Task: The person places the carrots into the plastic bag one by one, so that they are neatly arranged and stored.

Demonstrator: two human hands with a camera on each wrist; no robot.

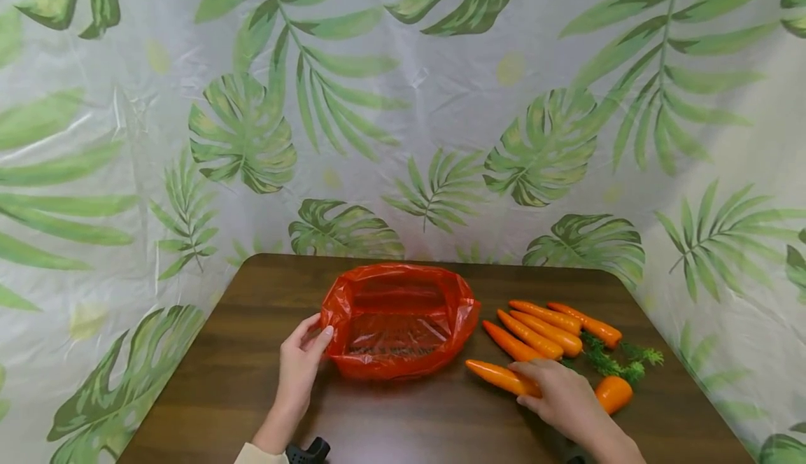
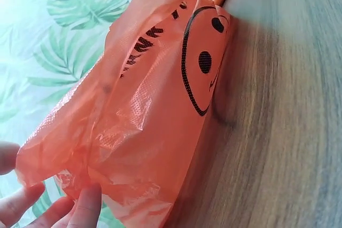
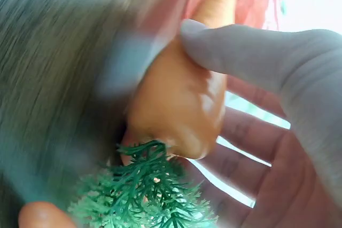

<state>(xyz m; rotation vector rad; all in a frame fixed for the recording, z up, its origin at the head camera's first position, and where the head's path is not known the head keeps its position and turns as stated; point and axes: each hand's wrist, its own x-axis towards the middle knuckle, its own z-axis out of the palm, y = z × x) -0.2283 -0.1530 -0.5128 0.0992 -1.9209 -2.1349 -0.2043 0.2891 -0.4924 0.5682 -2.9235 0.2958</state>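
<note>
A red plastic bag (image 1: 403,367) stands open-mouthed on the table, its rim spread wide. My left hand (image 1: 299,362) pinches the bag's left edge between thumb and fingers. In the left wrist view a black printed face (image 2: 204,62) and lettering show on the bag's side. To the right of the bag, my right hand (image 1: 560,394) grips an orange carrot (image 1: 497,374), its tip pointing left toward the bag. Seen from the right wrist, the thumb lies across the carrot (image 3: 181,94), with the fingers behind it and feathery green leaves (image 3: 149,190) at its thick end.
Several more carrots (image 1: 532,334) lie in a fanned group on the right of the brown table (image 1: 252,324), with green tops (image 1: 607,362) among them. Another carrot (image 1: 613,394) is partly hidden by my right hand. A leaf-patterned curtain (image 1: 441,100) hangs behind the table.
</note>
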